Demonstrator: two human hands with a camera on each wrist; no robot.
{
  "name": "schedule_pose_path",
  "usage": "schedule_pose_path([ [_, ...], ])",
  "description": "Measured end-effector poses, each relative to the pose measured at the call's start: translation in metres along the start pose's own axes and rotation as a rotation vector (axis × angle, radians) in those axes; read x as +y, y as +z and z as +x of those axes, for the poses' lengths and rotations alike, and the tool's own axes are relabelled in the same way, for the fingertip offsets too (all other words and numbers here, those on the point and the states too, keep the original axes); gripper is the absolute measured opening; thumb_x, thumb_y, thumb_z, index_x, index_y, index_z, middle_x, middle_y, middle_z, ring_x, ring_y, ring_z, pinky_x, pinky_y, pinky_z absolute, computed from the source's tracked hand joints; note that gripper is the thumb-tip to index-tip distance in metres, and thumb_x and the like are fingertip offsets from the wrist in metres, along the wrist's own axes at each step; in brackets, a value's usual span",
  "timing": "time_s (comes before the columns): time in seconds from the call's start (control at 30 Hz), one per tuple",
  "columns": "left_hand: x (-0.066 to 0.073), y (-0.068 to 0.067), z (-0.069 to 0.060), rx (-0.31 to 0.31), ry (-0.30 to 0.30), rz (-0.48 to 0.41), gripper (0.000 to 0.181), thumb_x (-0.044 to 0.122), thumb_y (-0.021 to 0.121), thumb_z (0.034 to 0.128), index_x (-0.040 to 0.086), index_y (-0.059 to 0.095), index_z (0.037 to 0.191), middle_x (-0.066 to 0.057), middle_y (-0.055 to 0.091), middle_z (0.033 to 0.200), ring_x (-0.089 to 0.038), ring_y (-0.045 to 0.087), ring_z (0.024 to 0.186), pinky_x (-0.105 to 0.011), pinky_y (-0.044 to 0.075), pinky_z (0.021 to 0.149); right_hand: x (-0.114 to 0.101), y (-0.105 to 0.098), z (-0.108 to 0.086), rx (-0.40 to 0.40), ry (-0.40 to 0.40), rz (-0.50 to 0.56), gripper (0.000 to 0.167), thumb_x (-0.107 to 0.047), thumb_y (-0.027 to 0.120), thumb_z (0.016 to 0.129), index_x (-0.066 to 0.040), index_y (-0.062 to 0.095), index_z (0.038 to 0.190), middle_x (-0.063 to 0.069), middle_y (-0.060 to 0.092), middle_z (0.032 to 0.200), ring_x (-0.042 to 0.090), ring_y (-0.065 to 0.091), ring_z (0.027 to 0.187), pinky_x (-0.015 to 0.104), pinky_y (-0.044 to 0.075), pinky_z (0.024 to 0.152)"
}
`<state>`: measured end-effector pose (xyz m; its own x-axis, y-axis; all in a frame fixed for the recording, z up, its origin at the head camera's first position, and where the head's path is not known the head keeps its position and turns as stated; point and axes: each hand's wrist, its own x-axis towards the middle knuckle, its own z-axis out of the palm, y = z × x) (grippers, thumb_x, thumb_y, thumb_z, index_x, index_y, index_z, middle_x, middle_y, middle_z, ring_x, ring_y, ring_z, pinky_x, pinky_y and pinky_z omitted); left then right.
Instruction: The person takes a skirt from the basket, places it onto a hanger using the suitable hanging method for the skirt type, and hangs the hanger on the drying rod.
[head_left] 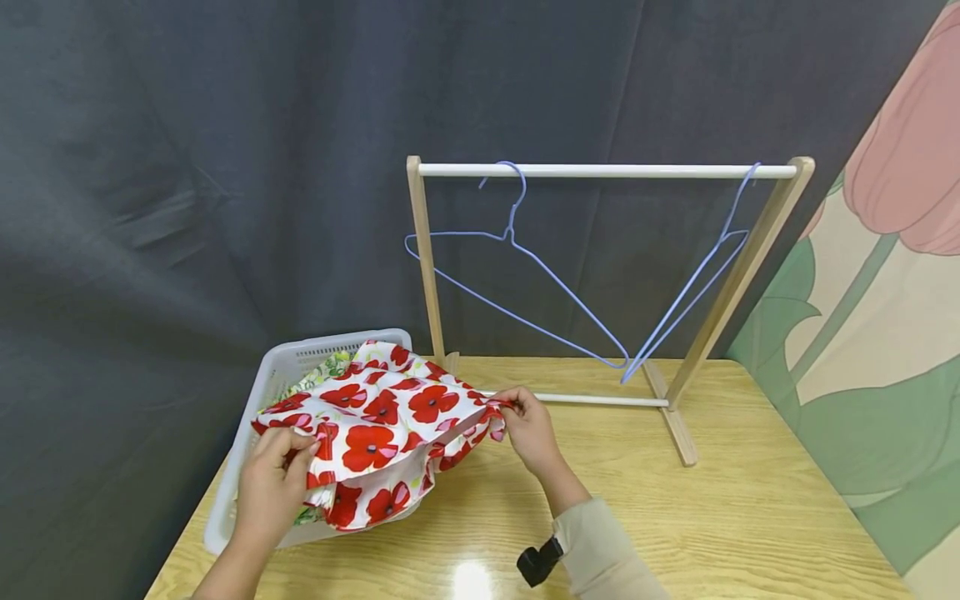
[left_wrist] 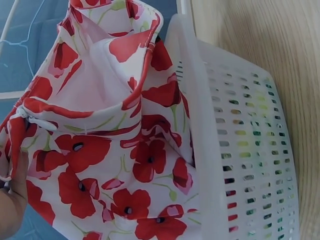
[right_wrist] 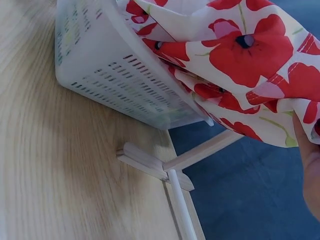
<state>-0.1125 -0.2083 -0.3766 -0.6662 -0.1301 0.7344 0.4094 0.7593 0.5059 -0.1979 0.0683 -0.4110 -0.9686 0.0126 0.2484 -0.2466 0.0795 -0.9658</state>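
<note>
A white garment with red poppies (head_left: 382, 408) is spread between both hands above a white plastic basket (head_left: 219, 521). My left hand (head_left: 273, 483) pinches its near left edge. At its right end, my right hand (head_left: 531, 429) pinches a gathered corner. The left wrist view shows the garment (left_wrist: 127, 197) with a gaping, red-hemmed opening and a white tie near the fingers. Which part of the garment each hand holds, I cannot tell. Green and yellow patterned cloth (head_left: 330, 367) lies in the basket, mostly covered by the garment.
Behind the basket stands a wooden rack with a white rail (head_left: 637, 172). Two blue hangers hang from it, one on the left (head_left: 570, 293) and one on the right (head_left: 686, 287). Wood-grained tabletop (head_left: 750, 525) extends to the right; a dark curtain (head_left: 225, 167) is behind.
</note>
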Motion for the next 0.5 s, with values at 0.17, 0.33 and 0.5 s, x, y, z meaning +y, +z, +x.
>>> schedule_pose_path([
  [0.17,0.005,0.001,0.001,-0.007,0.022,-0.011,0.023,-0.017,0.066,0.0605,0.003,0.056,0.066,-0.003,0.051,0.070,-0.003,0.040,0.065,-0.015,0.033,0.056,-0.001,-0.007,0.001,-0.009,-0.015,0.014,0.010,0.011,0.046,0.080,0.012,0.054,0.085,0.010,0.056,0.076,0.006,0.046,0.055,0.017,0.038,0.047],
  [0.33,0.009,0.003,0.002,-0.018,0.028,-0.014,0.023,-0.017,0.066,0.0612,0.004,0.057,0.066,-0.001,0.051,0.070,-0.003,0.040,0.063,-0.014,0.033,0.053,-0.002,-0.015,0.002,-0.023,-0.003,0.019,0.011,0.013,0.046,0.078,0.011,0.055,0.084,0.009,0.057,0.075,0.006,0.046,0.055,0.016,0.037,0.047],
  [0.5,0.013,0.004,0.003,-0.026,0.027,-0.028,0.023,-0.016,0.066,0.0619,0.005,0.058,0.068,0.001,0.051,0.070,-0.003,0.041,0.062,-0.013,0.034,0.053,-0.002,-0.021,0.003,-0.021,-0.012,0.007,0.013,0.015,0.045,0.077,0.011,0.056,0.084,0.009,0.056,0.075,0.005,0.044,0.055,0.015,0.034,0.046],
])
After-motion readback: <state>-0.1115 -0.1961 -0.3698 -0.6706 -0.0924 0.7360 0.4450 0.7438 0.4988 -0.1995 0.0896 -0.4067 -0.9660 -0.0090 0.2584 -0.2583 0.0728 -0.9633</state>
